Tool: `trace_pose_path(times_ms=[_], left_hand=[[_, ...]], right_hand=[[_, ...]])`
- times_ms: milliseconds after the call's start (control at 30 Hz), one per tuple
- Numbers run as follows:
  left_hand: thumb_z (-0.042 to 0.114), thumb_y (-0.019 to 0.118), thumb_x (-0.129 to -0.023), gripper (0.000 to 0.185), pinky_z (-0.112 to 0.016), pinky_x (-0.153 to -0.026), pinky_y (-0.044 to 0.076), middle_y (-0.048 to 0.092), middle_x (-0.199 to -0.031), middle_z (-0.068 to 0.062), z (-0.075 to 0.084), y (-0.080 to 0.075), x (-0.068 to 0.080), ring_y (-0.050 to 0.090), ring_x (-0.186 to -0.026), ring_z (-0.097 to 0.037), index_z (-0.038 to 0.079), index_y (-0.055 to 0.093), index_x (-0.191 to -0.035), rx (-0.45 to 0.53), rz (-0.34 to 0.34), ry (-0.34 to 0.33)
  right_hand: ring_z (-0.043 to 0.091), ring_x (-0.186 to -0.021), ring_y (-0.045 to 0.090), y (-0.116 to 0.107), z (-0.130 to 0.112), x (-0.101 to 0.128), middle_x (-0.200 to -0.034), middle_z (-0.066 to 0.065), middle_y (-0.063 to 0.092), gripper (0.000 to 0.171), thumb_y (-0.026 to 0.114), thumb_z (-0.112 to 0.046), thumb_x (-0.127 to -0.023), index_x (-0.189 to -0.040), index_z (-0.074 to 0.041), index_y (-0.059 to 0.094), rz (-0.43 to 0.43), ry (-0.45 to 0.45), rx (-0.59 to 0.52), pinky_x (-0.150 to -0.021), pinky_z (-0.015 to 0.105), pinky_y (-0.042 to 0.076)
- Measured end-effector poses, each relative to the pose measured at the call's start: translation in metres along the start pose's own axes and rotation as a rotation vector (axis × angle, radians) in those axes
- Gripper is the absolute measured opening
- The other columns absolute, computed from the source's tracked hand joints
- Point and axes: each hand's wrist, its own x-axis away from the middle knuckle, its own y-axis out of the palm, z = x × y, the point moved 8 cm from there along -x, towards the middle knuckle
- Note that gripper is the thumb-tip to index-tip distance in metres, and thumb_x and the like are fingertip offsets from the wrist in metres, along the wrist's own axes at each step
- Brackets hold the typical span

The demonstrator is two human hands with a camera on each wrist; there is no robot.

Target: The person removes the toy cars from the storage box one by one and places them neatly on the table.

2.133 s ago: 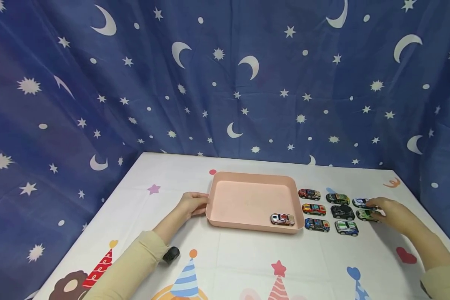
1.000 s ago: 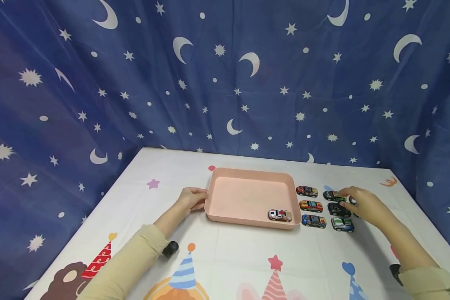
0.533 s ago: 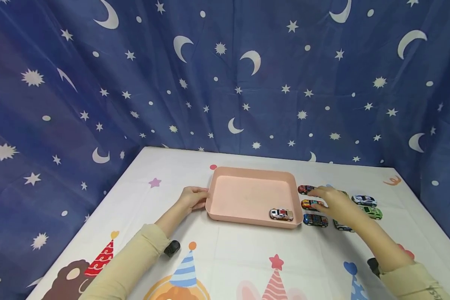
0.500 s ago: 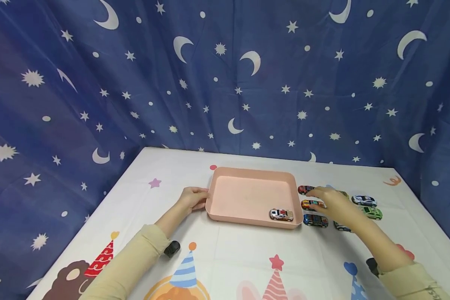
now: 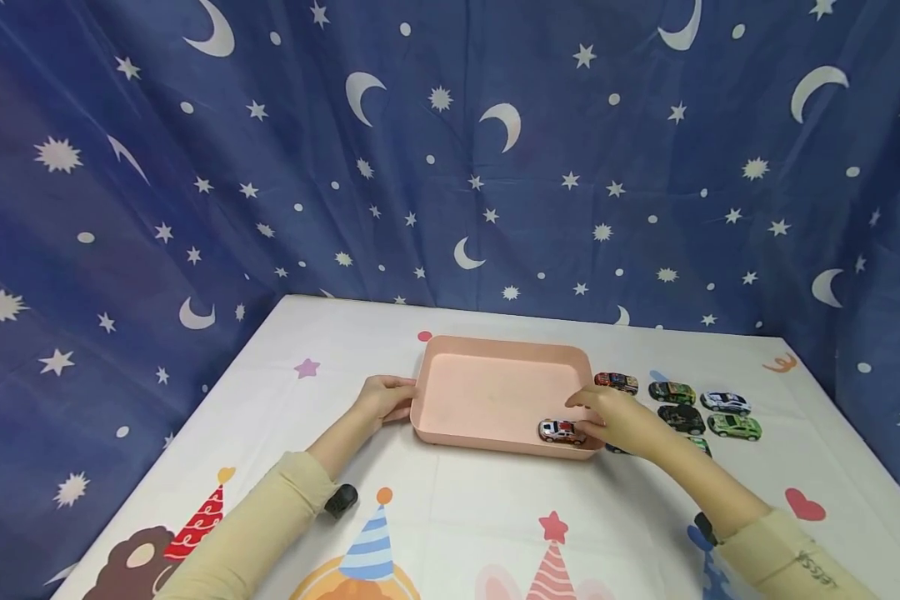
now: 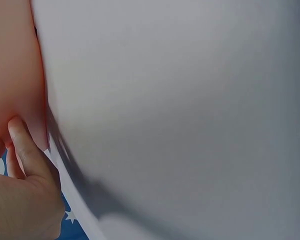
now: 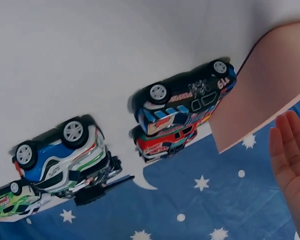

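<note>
The pink tray (image 5: 495, 354) is looking like smooth matt plastic. The toy cars (image 5: 723, 414), lying at its 3 o'clock, are showing glossy painted bodies with printed graphics and plastic wheels. The tablecloth (image 5: 465, 517) is appearing as a smooth, faintly sheened printed sheet. The blue backdrop (image 5: 345, 167), at the tray's 12 o'clock, is hanging as soft matt cloth in folds.

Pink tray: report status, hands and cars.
Left hand grips pink tray at its left rim. Right hand over tray's right edge, grip unclear. White car inside tray. Nothing blocking.
</note>
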Motion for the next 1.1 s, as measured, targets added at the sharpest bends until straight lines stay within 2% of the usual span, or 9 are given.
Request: trace_pose_path(times_ms=[100, 167, 367, 600, 700, 1100], left_hand=[[0.005, 0.065, -0.086, 0.030, -0.014, -0.054, 0.055, 0.065, -0.076, 0.000, 0.000, -0.001, -0.002, 0.061, -0.058, -0.003, -0.005, 0.062, -0.114, -0.004, 0.000, 0.003], [0.005, 0.065, -0.086, 0.031, -0.015, -0.055, 0.056, 0.066, -0.079, -0.001, -0.002, -0.001, -0.003, 0.061, -0.059, -0.003, -0.004, 0.062, -0.114, -0.005, 0.001, -0.002], [0.005, 0.065, -0.086, 0.030, -0.015, -0.056, 0.056, 0.065, -0.079, -0.001, -0.002, 0.000, -0.005, 0.061, -0.059, -0.003, -0.004, 0.063, -0.114, -0.005, 0.006, 0.006], [0.006, 0.065, -0.086, 0.029, -0.014, -0.053, 0.055, 0.063, -0.075, 0.001, -0.002, -0.001, -0.003, 0.061, -0.058, -0.003, -0.004, 0.063, -0.113, 0.002, 0.010, 0.006], [0.006, 0.065, -0.086, 0.029, -0.014, -0.054, 0.056, 0.064, -0.076, 0.001, -0.002, -0.001, -0.002, 0.061, -0.058, -0.003, -0.004, 0.063, -0.113, 0.004, 0.011, 0.005], [0.005, 0.065, -0.086, 0.030, -0.015, -0.056, 0.056, 0.064, -0.077, 0.000, -0.002, 0.000, -0.002, 0.061, -0.059, -0.003, -0.005, 0.062, -0.114, 0.001, 0.009, 0.014]], right_hand=[[0.014, -0.074, 0.060, 0.005, -0.002, -0.004, -0.100, 0.012, 0.068, 0.024, 0.071, -0.006, -0.080, -0.103, 0.001, 0.067, -0.017, -0.005, -0.006, -0.058, 0.021, 0.052], [0.013, -0.073, 0.060, 0.009, -0.003, -0.004, -0.100, 0.012, 0.068, 0.025, 0.072, -0.006, -0.079, -0.103, 0.001, 0.066, -0.026, -0.006, -0.019, -0.059, 0.021, 0.053], [0.024, -0.085, 0.065, 0.017, -0.001, -0.007, -0.101, 0.013, 0.067, 0.028, 0.073, -0.007, -0.078, -0.104, 0.002, 0.065, -0.042, -0.007, -0.040, -0.069, 0.032, 0.058], [0.009, -0.071, 0.054, 0.034, 0.004, -0.010, -0.089, 0.005, 0.064, 0.029, 0.076, -0.011, -0.076, -0.102, -0.001, 0.066, -0.130, 0.063, -0.037, -0.061, 0.022, 0.052], [0.009, -0.072, 0.054, 0.037, 0.003, -0.011, -0.088, 0.004, 0.063, 0.029, 0.077, -0.010, -0.075, -0.101, -0.002, 0.067, -0.136, 0.071, -0.016, -0.062, 0.022, 0.052], [0.011, -0.072, 0.056, 0.042, -0.001, -0.011, -0.083, 0.002, 0.059, 0.023, 0.077, -0.011, -0.075, -0.093, -0.001, 0.065, -0.061, 0.055, 0.072, -0.065, 0.028, 0.055]])
